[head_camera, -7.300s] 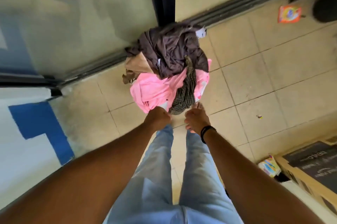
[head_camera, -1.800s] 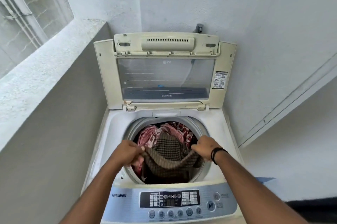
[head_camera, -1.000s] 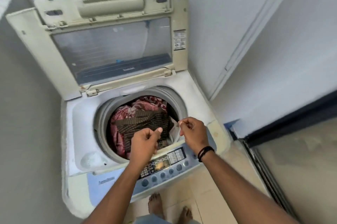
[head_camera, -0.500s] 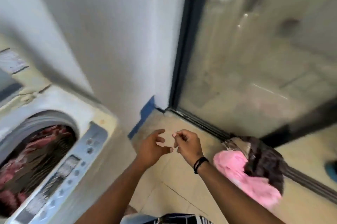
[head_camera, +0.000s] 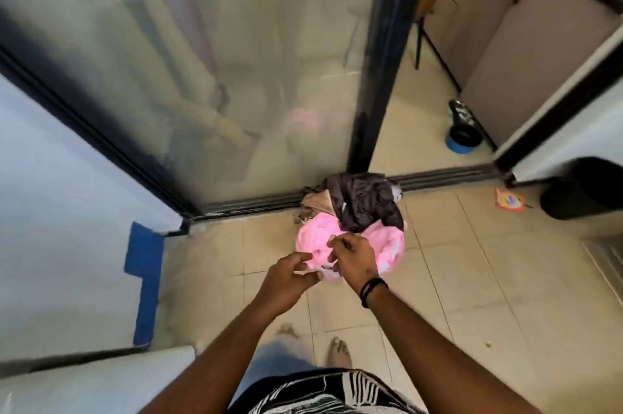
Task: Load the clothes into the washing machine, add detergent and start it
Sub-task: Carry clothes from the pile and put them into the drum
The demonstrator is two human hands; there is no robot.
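A pile of clothes lies on the tiled floor against the sliding door track: a pink garment [head_camera: 312, 236] in front, a dark brown one [head_camera: 365, 201] on top and a tan piece [head_camera: 317, 201] at its left. My left hand [head_camera: 286, 278] and my right hand [head_camera: 354, 258] hover side by side above the pile's near edge. Their fingers are loosely curled and hold nothing. An orange detergent packet [head_camera: 509, 200] lies on the floor to the right. The washing machine's drum is out of view.
A glass sliding door [head_camera: 236, 76] with a dark frame [head_camera: 381, 59] stands behind the pile. A black bin [head_camera: 583, 187] sits at the right and a blue bowl [head_camera: 460, 140] beyond the track. My bare feet [head_camera: 338, 351] stand on the tiles. A white wall with blue tape [head_camera: 145, 265] is on the left.
I dropped the checked garment into the drum and let go of it. My view swung right, away from the machine, and now looks down on the floor pile with both hands empty above it.
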